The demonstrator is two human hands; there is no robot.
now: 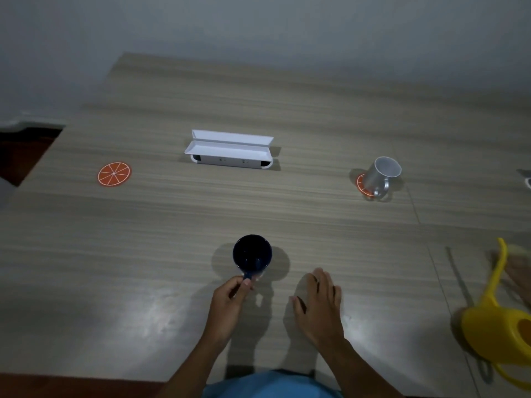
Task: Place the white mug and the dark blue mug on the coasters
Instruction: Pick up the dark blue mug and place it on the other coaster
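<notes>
Near your edge of the tabletop (287, 90), the dark blue mug (252, 255) stands upright, your left hand (230, 300) pinching its handle in a clenched grip. Your right hand (320, 303) lies flat and released beside it. Far right, the white mug (383, 175) sits on an orange coaster (362, 185). Another orange coaster (114, 173) lies bare far left, a white box (230, 150) between them.

white open case (230, 150) mid-table | yellow watering can (494, 323) right edge | table (172, 214)
</notes>
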